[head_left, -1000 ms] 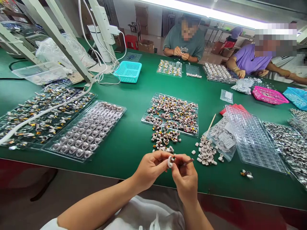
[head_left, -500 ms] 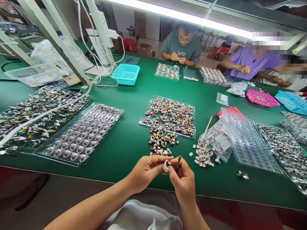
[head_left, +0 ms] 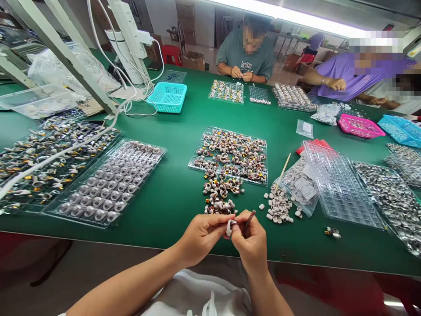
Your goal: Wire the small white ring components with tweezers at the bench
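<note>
Pinched in the fingers of my left hand (head_left: pixel 200 239) is a small white C-shaped plastic housing (head_left: pixel 229 228) with something dark inside it. My right hand (head_left: pixel 251 245) is closed around a slim dark brown tool (head_left: pixel 250 219), perhaps tweezers, whose upper end sticks out above the fingers. My right thumb presses at the housing's right side, so the inner part is largely hidden. Just beyond my fingers lies a heap of similar pieces with yellow tabs and dark wires (head_left: pixel 222 189). Right of it is a pile of small light grey caps (head_left: pixel 279 206).
A clear tray of assembled pieces (head_left: pixel 230 153) lies ahead. Trays of grey housings (head_left: pixel 108 184) and dark parts (head_left: pixel 42 162) are at left. A clear tray (head_left: pixel 342 188) and metallic parts (head_left: pixel 388 197) lie right. Co-workers (head_left: pixel 246 52) sit across the table.
The dark tool has tilted to the right in my right hand. My right thumb now covers more of the housing's inside. The whole view has shifted slightly.
</note>
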Demonstrator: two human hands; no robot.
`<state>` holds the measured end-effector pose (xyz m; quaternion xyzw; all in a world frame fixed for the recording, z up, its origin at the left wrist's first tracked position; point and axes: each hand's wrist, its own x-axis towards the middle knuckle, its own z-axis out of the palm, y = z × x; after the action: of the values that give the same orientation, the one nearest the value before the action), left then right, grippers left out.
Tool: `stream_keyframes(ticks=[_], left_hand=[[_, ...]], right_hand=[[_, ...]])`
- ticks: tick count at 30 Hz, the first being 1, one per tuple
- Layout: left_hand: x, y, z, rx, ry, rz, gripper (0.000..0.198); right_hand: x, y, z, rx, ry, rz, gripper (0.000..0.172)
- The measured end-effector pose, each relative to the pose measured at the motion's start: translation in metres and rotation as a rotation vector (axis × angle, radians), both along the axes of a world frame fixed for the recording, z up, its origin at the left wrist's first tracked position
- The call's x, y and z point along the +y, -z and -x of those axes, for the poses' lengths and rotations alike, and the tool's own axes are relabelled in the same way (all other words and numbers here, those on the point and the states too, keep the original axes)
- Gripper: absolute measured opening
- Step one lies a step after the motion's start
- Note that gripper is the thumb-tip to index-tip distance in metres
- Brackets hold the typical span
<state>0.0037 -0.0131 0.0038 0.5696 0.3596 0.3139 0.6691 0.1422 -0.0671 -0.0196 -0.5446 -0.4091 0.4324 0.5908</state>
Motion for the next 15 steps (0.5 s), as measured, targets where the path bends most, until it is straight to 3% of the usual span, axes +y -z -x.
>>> stream_keyframes(ticks=[10, 15], left_hand=[[-0.0020, 0.0039, 0.0016, 0.010, 0.012, -0.083, 0.024], [0.0048, 0.0042, 0.0040, -0.006, 0.075, -0.019, 0.025]], right_hand=[[0.0032, 0.0038, -0.0005, -0.008, -0.015, -0.016, 0.005], [0.0075, 0.0055, -0.0040, 0.000, -0.041, 0.020, 0.006]])
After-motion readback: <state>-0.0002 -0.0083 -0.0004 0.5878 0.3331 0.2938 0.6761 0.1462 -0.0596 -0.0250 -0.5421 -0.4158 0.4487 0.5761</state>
